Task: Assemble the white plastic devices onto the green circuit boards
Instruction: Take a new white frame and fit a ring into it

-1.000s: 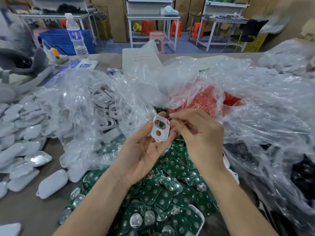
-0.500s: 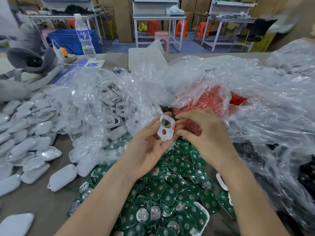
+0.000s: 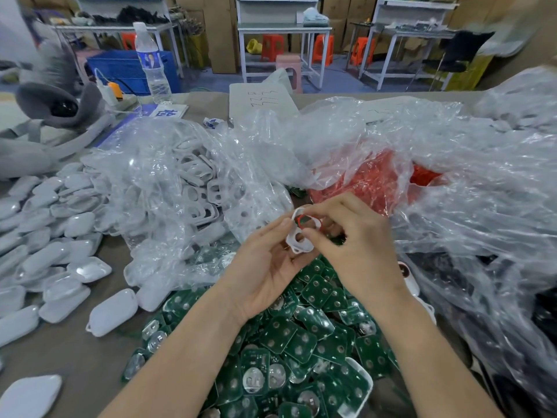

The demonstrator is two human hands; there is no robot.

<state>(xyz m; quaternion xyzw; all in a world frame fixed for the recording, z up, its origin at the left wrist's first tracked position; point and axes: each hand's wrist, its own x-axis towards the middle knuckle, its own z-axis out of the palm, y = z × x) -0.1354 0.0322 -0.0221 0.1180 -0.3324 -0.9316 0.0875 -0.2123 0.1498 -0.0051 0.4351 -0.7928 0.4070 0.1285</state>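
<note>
right hand (image 3: 355, 248) | moved onto white frame (image 3: 294, 248) | red ring (image 3: 297, 220) at opening

A heap of green boards (image 3: 301, 342) lies on the brown surface (image 3: 75, 357). White shells (image 3: 45, 236) lie left of it. Clear bags (image 3: 331, 140) and a water bottle (image 3: 152, 64) sit behind it.

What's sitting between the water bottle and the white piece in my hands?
In the head view, a crumpled clear bag of white frames lies between water bottle and white piece.

White shell (image 3: 297, 247), green boards (image 3: 304, 342)
</note>
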